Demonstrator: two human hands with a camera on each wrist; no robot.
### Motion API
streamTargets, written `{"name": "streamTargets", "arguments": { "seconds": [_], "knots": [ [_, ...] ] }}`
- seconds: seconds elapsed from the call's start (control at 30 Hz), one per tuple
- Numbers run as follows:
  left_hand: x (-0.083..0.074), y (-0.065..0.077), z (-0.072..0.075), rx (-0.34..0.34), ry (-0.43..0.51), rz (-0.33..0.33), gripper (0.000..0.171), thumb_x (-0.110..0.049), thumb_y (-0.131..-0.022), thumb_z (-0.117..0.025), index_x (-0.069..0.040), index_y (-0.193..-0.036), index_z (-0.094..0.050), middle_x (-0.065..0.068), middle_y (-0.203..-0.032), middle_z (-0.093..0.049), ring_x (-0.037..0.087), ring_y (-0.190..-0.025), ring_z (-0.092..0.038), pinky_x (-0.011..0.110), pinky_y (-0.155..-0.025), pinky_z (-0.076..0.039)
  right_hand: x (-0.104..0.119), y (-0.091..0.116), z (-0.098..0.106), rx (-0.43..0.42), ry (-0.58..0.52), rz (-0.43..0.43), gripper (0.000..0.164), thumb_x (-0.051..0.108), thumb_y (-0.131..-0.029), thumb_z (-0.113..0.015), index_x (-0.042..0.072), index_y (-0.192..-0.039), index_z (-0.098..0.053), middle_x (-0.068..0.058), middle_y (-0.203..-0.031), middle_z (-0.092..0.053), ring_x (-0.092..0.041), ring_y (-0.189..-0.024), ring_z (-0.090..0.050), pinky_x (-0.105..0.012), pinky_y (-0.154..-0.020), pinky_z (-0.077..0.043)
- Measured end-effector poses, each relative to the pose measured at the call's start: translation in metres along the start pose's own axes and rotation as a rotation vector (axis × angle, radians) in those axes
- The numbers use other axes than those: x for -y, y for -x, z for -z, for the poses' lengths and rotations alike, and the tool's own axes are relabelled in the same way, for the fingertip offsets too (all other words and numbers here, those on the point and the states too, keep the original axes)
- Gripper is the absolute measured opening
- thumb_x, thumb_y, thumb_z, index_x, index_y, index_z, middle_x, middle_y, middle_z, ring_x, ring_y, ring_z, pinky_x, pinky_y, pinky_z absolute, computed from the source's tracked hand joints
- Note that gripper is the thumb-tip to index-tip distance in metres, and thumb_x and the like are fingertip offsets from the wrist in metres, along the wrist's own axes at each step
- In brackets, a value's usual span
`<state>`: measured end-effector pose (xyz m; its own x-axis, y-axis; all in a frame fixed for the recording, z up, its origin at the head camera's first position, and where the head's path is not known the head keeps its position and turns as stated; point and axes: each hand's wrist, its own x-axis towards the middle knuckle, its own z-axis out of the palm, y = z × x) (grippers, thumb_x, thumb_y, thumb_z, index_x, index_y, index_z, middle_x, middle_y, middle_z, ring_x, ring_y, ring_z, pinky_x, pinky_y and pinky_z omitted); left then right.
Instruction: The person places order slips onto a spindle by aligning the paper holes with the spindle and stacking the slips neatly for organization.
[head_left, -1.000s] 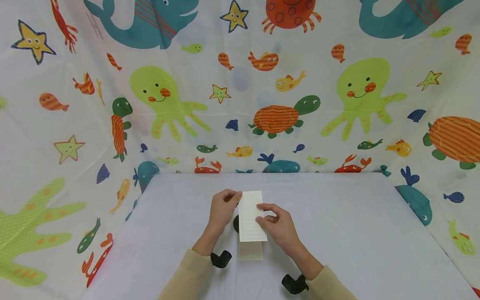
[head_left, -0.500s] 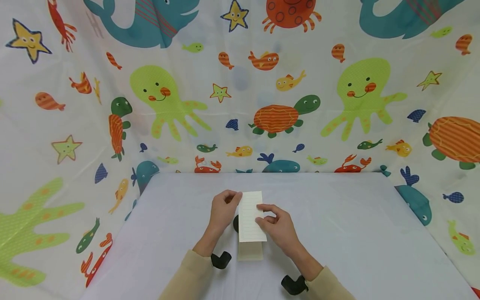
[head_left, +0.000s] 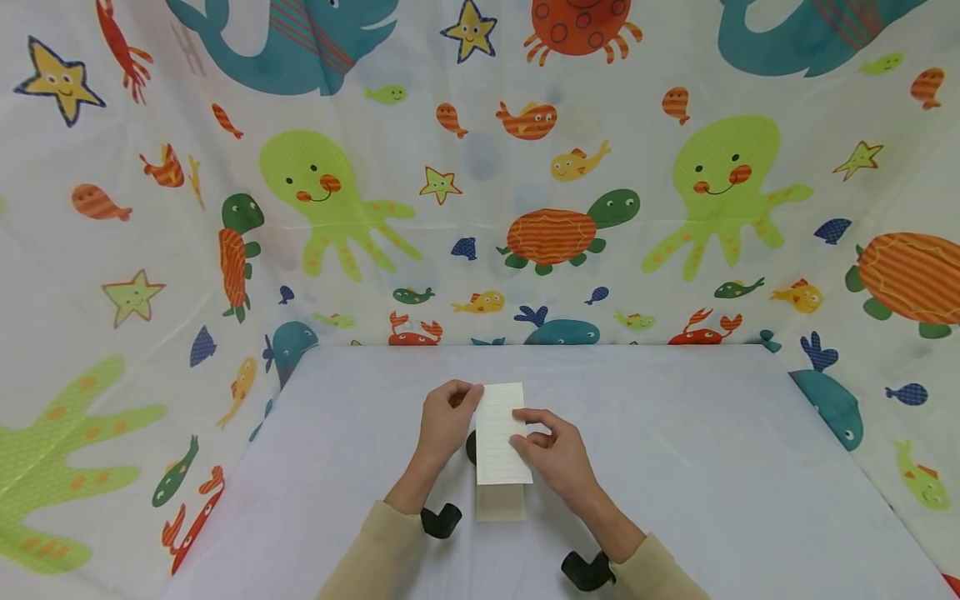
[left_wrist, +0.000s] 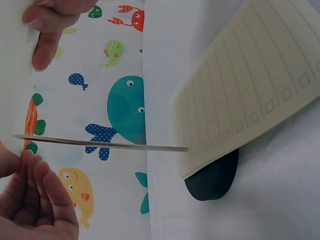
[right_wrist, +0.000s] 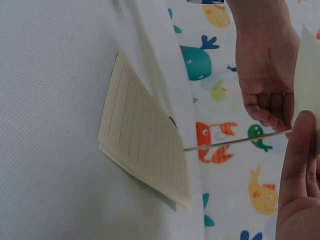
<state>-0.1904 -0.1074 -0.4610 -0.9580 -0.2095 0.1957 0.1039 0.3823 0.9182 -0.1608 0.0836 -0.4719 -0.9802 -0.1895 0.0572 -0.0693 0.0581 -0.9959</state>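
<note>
Both hands hold a cream sheet of lined paper (head_left: 498, 446) above the table. In the head view, my left hand (head_left: 444, 419) pinches its upper left corner, and my right hand (head_left: 557, 452) grips its right edge between thumb and fingers. Below lies a lined notepad (left_wrist: 245, 95) with a row of small checkboxes, its near end showing past the sheet in the head view. The right wrist view shows layered pages at the pad's edge (right_wrist: 137, 172). A thin strip (left_wrist: 100, 143), seen edge-on, runs from beside my left fingers to the pad's end.
Beside and partly beneath the paper is a rounded black object (left_wrist: 212, 177), mostly hidden in the head view. Black wrist camera mounts (head_left: 442, 520) sit at both sleeves. A white cloth covers the table (head_left: 675, 450); a sea-animal curtain (head_left: 465, 208) hangs around it.
Hands and paper stay almost still. The sheet's lower right corner has drifted very slightly to the left, with the right hand following.
</note>
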Motion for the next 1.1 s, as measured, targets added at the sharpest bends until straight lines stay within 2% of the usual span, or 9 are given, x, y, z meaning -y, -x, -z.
{"name": "streamTargets", "arguments": {
  "seconds": [0.3,0.47,0.57,0.77,0.93,1.1],
  "knots": [
    [-0.001,-0.001,-0.002,0.013,-0.027,0.029,0.017,-0.024,-0.099,-0.068,-0.009,-0.102,-0.074,0.002,-0.09,-0.067,0.02,-0.083,-0.058,0.032,-0.073,-0.05,-0.002,0.001,0.0,-0.004,0.003,-0.015,0.034,0.006,-0.089,-0.078,0.008,-0.122,-0.071,-0.009,-0.112,-0.066,-0.015,-0.067,-0.059,-0.02,-0.053,-0.04],
    [0.001,-0.002,-0.002,0.013,-0.035,0.002,0.016,-0.022,-0.098,-0.069,-0.008,-0.1,-0.074,0.003,-0.089,-0.067,0.02,-0.081,-0.058,0.032,-0.071,-0.05,-0.003,0.002,-0.001,-0.012,0.017,-0.007,0.033,0.007,-0.089,-0.078,0.008,-0.121,-0.071,-0.007,-0.114,-0.067,-0.014,-0.068,-0.059,-0.02,-0.054,-0.041],
    [0.005,-0.001,-0.003,0.011,-0.046,-0.02,0.015,-0.02,-0.098,-0.068,-0.006,-0.099,-0.074,0.003,-0.088,-0.066,0.02,-0.08,-0.058,0.032,-0.07,-0.05,-0.005,0.003,-0.002,-0.003,0.023,-0.012,0.033,0.009,-0.089,-0.078,0.008,-0.121,-0.071,-0.008,-0.113,-0.068,-0.014,-0.066,-0.057,-0.021,-0.054,-0.041],
    [0.018,0.003,-0.005,0.025,-0.088,0.023,0.014,-0.02,-0.099,-0.068,-0.007,-0.098,-0.073,0.002,-0.086,-0.064,0.017,-0.078,-0.055,0.028,-0.066,-0.049,-0.013,0.004,-0.005,0.021,0.051,-0.043,0.034,0.01,-0.09,-0.077,0.006,-0.123,-0.07,-0.016,-0.115,-0.062,-0.015,-0.065,-0.056,-0.022,-0.056,-0.044],
    [0.025,0.002,-0.007,0.032,-0.096,0.011,0.014,-0.018,-0.099,-0.067,-0.005,-0.097,-0.072,0.003,-0.085,-0.064,0.017,-0.077,-0.055,0.03,-0.066,-0.048,-0.018,0.002,-0.006,0.02,0.088,-0.044,0.032,0.009,-0.089,-0.076,0.004,-0.12,-0.07,-0.015,-0.116,-0.061,-0.016,-0.069,-0.06,-0.023,-0.06,-0.048],
    [0.029,0.001,-0.01,0.054,-0.106,0.041,0.01,-0.014,-0.098,-0.066,-0.005,-0.096,-0.07,0.004,-0.086,-0.064,0.017,-0.078,-0.056,0.031,-0.068,-0.048,-0.022,0.002,-0.006,0.018,0.146,-0.036,0.03,0.007,-0.088,-0.075,0.003,-0.117,-0.071,-0.015,-0.113,-0.062,-0.014,-0.066,-0.06,-0.023,-0.057,-0.046]
  ]
}}
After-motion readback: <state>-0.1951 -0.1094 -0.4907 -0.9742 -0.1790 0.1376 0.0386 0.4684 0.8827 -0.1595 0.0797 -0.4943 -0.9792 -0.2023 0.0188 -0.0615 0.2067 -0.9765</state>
